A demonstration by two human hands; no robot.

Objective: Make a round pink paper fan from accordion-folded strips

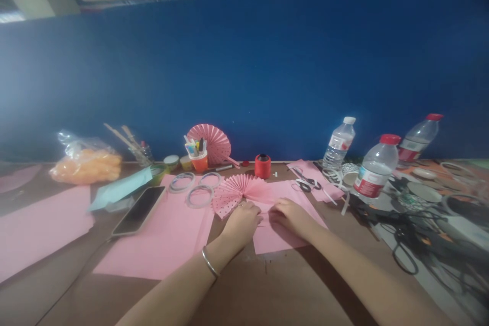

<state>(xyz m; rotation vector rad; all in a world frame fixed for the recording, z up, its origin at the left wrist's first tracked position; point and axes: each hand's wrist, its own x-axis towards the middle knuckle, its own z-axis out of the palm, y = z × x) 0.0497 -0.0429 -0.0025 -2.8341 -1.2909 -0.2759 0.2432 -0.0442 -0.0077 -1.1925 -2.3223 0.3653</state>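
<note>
A pink pleated paper fan [235,191] with dark dots on part of it lies spread in front of me. My left hand [242,220], with a silver bangle at the wrist, has its fingers curled onto the near folded part of the fan. Close on the other side, my right hand [289,216] also has bent fingers pressed on that pink paper. The fingertips are partly hidden, with a small gap between the hands. Beneath them lies a flat pink sheet [269,244].
Left are a phone [139,211], tape rolls [199,196], pink sheets [156,254] and a bag of orange things [86,165]. Behind stand a pen cup [199,162], another fan [219,142] and a red container [262,167]. Right are scissors [307,183], bottles [376,168] and cables [405,252].
</note>
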